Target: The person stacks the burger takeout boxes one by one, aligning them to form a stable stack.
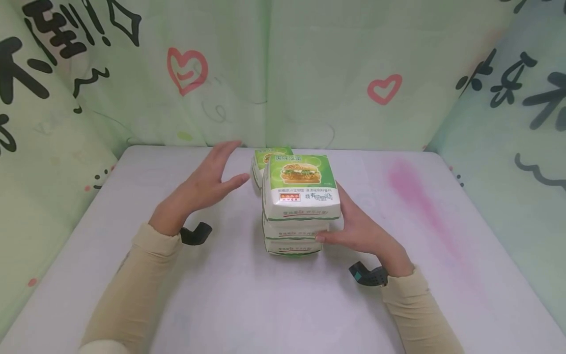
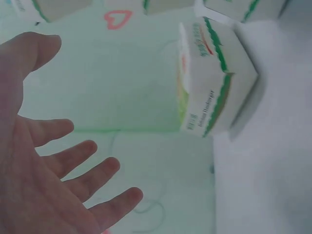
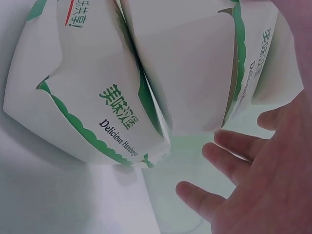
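Three green-and-white hamburger boxes stand stacked near the table's middle: a top box (image 1: 302, 189), a middle box (image 1: 287, 229) and a bottom box (image 1: 292, 247). The top one sits slightly askew. Behind them, to the left, is another hamburger box (image 1: 258, 169) (image 2: 204, 78), partly hidden by the stack. My left hand (image 1: 208, 182) hovers left of that box, fingers spread, holding nothing. At the stack's right side is my right hand (image 1: 360, 223), its thumb by the middle box's front corner. In the right wrist view its fingers (image 3: 239, 144) extend loosely beside the boxes.
The white table (image 1: 212, 305) carries a pink stain (image 1: 411, 191) on its right side. Pale green curtains (image 1: 318, 73) with hearts and black lettering enclose the back and both sides. A dark wrist strap (image 1: 196, 234) sits on the left wrist, another (image 1: 369, 274) on the right.
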{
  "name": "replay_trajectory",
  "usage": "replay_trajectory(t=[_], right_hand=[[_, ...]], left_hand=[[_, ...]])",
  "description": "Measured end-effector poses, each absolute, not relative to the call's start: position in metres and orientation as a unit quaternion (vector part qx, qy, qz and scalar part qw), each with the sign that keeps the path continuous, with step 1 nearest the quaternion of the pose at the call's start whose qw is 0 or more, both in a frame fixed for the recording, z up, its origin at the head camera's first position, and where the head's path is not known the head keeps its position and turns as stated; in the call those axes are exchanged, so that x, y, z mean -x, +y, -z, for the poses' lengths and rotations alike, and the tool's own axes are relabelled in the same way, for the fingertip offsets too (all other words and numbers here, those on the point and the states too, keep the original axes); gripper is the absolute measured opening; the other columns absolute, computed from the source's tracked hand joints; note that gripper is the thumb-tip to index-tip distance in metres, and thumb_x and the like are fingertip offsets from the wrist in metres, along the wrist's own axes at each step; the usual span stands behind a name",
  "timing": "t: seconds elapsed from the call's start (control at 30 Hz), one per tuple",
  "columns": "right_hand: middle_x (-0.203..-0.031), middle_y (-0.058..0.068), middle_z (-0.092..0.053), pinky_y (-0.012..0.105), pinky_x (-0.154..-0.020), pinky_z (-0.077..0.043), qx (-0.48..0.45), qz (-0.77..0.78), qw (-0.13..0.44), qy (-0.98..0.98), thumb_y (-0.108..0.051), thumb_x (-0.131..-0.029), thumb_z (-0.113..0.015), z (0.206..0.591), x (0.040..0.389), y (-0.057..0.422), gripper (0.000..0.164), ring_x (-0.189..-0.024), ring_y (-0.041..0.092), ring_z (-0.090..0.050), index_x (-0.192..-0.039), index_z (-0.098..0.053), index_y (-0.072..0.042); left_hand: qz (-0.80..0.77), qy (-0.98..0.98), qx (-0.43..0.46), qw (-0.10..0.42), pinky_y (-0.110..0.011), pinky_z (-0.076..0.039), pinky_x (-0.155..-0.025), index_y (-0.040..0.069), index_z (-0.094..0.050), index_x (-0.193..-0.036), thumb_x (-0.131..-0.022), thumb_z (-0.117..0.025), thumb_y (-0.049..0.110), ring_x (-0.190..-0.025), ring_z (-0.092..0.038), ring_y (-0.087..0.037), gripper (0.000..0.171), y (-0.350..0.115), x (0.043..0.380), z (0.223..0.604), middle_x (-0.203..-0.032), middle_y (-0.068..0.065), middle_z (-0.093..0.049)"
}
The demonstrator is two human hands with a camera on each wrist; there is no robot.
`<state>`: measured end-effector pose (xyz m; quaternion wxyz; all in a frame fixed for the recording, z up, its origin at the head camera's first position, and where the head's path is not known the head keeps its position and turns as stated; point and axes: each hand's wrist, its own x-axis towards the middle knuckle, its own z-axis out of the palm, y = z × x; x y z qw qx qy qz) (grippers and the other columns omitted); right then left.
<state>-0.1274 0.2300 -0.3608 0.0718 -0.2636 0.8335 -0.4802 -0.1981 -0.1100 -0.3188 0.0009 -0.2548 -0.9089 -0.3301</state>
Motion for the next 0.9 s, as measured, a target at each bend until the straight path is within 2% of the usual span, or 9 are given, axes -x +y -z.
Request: replay_trajectory(t=[0.37, 0.57, 0.9], right_hand=[[-0.147, -0.008, -0.044, 0.053, -0.118, -0.022, 0.27, 0.484, 0.072, 0.829, -0.018, -0.073, -0.088, 0.362, 0.128, 0.23, 0.11, -0.142, 0.015, -0.032, -0.154, -0.016, -0.034], [-0.146, -0.007, -0.046, 0.054, -0.118, -0.022, 0.266, 0.486, 0.078, 0.829, -0.018, -0.074, -0.087, 0.363, 0.128, 0.231, 0.107, -0.141, 0.015, -0.034, -0.154, -0.017, -0.032], [-0.146, -0.009, -0.046, 0.054, -0.118, -0.022, 0.265, 0.49, 0.086, 0.826, -0.018, -0.075, -0.087, 0.365, 0.127, 0.231, 0.107, -0.141, 0.014, -0.034, -0.153, -0.016, -0.034]], left_hand=[[0.342, -0.915, 0.2, -0.071, -0.052, -0.02, -0.123, 0.011, -0.013, -0.159, -0.093, -0.063, 0.044, -0.154, -0.013, -0.029, 0.09, -0.103, 0.235, 0.347, -0.166, -0.012, -0.015], [0.346, -0.916, 0.183, -0.086, -0.053, -0.021, -0.122, 0.013, -0.012, -0.16, -0.09, -0.064, 0.05, -0.154, -0.013, -0.029, 0.095, -0.092, 0.249, 0.358, -0.166, -0.009, -0.014], [0.295, -0.932, 0.173, -0.122, -0.058, -0.021, -0.12, 0.017, -0.005, -0.161, -0.086, -0.066, 0.048, -0.154, -0.005, -0.033, 0.101, -0.074, 0.266, 0.374, -0.167, -0.011, -0.004]])
